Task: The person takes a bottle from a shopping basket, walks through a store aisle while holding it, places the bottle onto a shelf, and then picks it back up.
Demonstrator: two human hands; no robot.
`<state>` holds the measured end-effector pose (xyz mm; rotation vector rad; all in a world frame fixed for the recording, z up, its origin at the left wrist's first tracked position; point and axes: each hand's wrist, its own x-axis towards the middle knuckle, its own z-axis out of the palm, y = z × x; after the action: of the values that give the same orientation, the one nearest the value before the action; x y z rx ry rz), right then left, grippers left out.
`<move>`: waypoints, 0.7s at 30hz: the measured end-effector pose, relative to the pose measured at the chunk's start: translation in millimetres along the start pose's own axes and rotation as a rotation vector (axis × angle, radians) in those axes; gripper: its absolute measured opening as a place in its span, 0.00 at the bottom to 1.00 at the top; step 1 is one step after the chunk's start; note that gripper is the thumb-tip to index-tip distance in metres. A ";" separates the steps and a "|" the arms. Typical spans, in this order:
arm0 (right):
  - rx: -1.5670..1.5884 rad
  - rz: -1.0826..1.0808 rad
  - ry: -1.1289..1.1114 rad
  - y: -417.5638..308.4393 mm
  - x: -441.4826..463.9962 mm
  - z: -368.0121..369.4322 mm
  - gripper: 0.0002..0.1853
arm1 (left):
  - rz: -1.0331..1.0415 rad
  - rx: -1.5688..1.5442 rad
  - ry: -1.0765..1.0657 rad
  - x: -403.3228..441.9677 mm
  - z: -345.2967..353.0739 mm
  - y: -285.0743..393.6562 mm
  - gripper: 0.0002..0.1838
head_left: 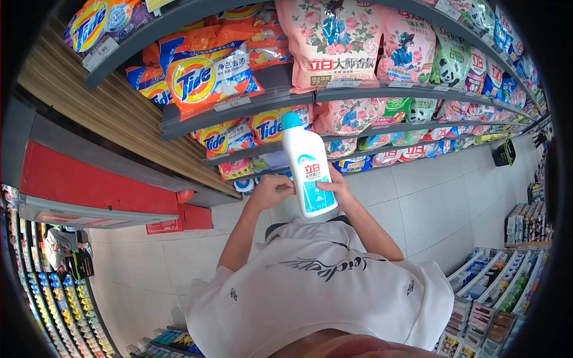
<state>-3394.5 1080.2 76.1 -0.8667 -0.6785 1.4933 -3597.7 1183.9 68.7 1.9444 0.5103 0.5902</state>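
A white bleach bottle (308,164) with a teal cap and a blue-and-white label is upright in front of my chest, slightly tilted. My right hand (339,192) is closed around its lower right side, thumb across the label and the other fingers hidden behind. At the bottle's left edge is my left hand (276,190), its fingers curled in. Its fingertips are close against the bottle; I cannot tell whether they touch it or pinch something small.
Shelves ahead carry orange Tide bags (206,77), pink detergent bags (331,45) and several other packs. A red-sided unit (95,179) stands at the left. Bottle shelves (65,304) are at lower left, with a person (59,244) beside them. A black basket (504,153) is at far right.
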 end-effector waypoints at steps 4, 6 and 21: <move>-0.034 -0.008 0.007 1.6 0.6 0.1 0.38 | -0.040 -0.009 -0.044 -3.0 1.2 5.7 0.05; -0.018 0.019 -0.014 1.7 0.7 -0.5 0.38 | -0.063 -0.045 -0.107 -3.2 -1.6 13.2 0.06; -0.084 0.125 -0.068 -1.0 0.9 -13.5 0.39 | 0.059 0.204 -0.343 -0.1 4.5 4.8 0.10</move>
<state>-3382.7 1080.2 69.4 -0.9400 -0.7537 1.6211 -3594.6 1178.8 71.4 2.2031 0.3057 0.2376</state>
